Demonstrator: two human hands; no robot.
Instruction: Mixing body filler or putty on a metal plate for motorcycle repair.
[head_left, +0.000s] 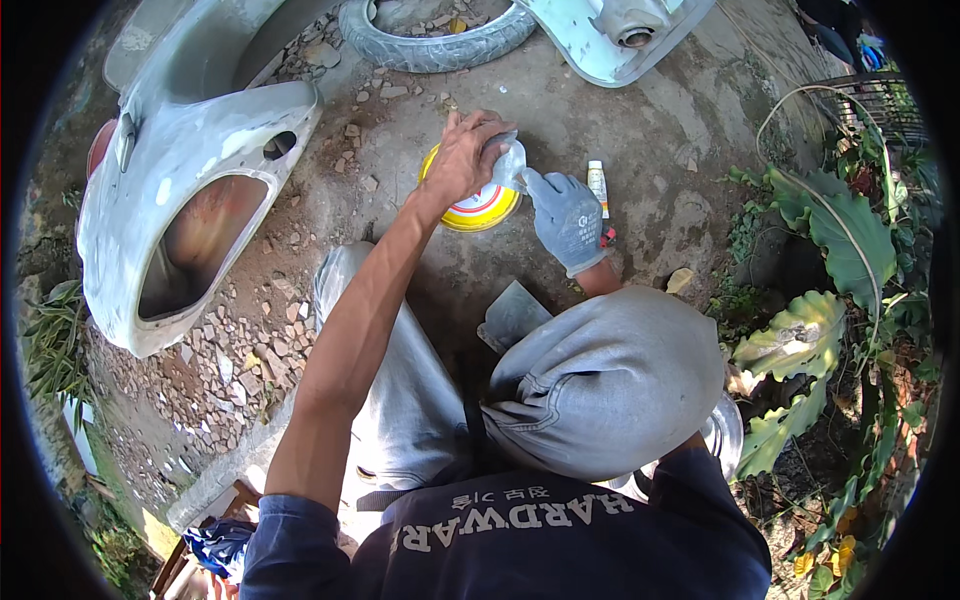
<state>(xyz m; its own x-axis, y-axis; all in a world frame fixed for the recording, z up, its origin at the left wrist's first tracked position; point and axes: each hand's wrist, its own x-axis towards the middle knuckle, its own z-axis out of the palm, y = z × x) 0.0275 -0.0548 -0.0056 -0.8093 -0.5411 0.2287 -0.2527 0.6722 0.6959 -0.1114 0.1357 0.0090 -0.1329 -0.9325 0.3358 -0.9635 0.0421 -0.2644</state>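
Note:
My bare left hand grips a thin grey plate above a round yellow tin with a white and red top. The tin stands on the ground, partly hidden by that hand. My right hand, in a grey work glove, is at the plate's right edge with its fingertips drawn together. Whether they pinch the plate or a small tool is too small to tell. Just right of the glove lies a small white and yellow tube. A red and black object shows beside the glove's cuff, partly covered.
A pale scooter body panel lies at left, beside broken tile rubble. Ahead are a tyre and another pale panel. A grey sheet lies by my right knee. Leafy plants border the right side.

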